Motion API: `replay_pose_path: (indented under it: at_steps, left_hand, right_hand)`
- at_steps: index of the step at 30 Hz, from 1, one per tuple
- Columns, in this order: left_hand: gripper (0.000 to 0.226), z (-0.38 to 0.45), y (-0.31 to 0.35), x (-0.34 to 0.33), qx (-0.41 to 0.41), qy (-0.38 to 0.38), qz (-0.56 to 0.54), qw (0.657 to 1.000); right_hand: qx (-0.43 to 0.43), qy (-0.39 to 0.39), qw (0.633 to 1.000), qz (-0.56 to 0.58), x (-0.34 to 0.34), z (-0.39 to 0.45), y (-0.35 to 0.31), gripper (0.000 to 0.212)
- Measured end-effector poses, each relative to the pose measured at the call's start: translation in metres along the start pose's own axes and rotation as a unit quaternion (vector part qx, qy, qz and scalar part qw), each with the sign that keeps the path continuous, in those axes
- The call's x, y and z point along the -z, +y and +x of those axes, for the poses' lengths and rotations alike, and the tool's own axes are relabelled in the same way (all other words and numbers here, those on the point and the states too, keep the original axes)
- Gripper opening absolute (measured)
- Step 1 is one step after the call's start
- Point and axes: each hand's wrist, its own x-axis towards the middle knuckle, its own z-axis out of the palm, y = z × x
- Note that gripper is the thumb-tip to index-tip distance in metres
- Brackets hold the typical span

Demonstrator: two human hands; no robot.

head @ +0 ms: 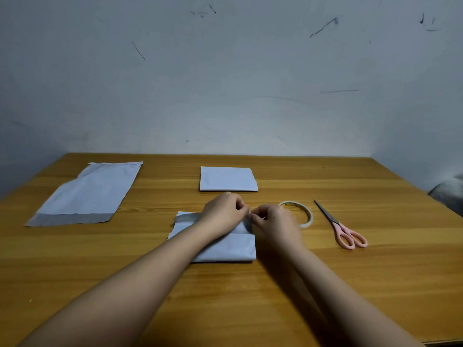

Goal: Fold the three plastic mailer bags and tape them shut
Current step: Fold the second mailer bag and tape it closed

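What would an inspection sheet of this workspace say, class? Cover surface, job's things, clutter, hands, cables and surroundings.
Surface: wooden table, bare grain showing.
Job's things: unfolded mailer far left; folded mailer at the back; half-folded mailer under the hands; tape roll and pink scissors to the right.
Clutter: nothing seen.
Hands: left hand and right hand meet over the half-folded mailer, fingers curled, pinching something small; what it is cannot be told.
Cables: nothing seen.
Surroundings: scuffed pale wall behind.
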Motion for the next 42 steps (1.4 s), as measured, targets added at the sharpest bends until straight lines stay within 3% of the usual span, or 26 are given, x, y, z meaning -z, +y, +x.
replay_pose_path:
  at_steps: [7, 12, 18, 22, 24, 29, 34, 42]
  left_hand:
    - [0.032, -0.001, 0.003, 0.003, 0.054, 0.017, 0.017, 0.998]
    - [0.020, -0.003, 0.006, 0.005, 0.072, 0.043, 0.029, 0.996]
    - [0.030, -0.010, -0.019, 0.021, 0.033, 0.033, 0.031, 0.998]
    - [0.056, -0.020, -0.057, 0.039, 0.047, 0.023, -0.112, 0.992]
    - [0.050, -0.028, -0.075, 0.046, 0.052, 0.019, -0.168, 0.984]
    - [0.039, -0.043, -0.106, 0.049, 0.089, 0.046, -0.169, 0.980]
    - [0.010, -0.045, -0.120, 0.040, 0.142, 0.095, -0.146, 0.974]
    - [0.016, -0.035, -0.123, 0.031, 0.167, 0.103, -0.129, 0.972]
  right_hand:
    - [-0.002, 0.028, 1.000, -0.004, -0.003, -0.003, -0.006, 0.020]
    - [0.003, 0.028, 1.000, 0.002, -0.006, -0.003, -0.006, 0.019]
    - [-0.034, -0.009, 0.996, 0.085, -0.005, -0.003, 0.001, 0.011]
    - [-0.049, -0.009, 0.989, 0.138, -0.007, -0.001, 0.001, 0.013]
    - [-0.056, -0.013, 0.986, 0.154, -0.008, -0.001, 0.001, 0.014]
    - [-0.059, -0.014, 0.982, 0.181, -0.012, -0.001, -0.002, 0.013]
    - [-0.078, 0.001, 0.975, 0.210, -0.020, -0.003, -0.003, 0.015]
    - [-0.111, 0.022, 0.976, 0.185, -0.032, 0.001, -0.010, 0.016]
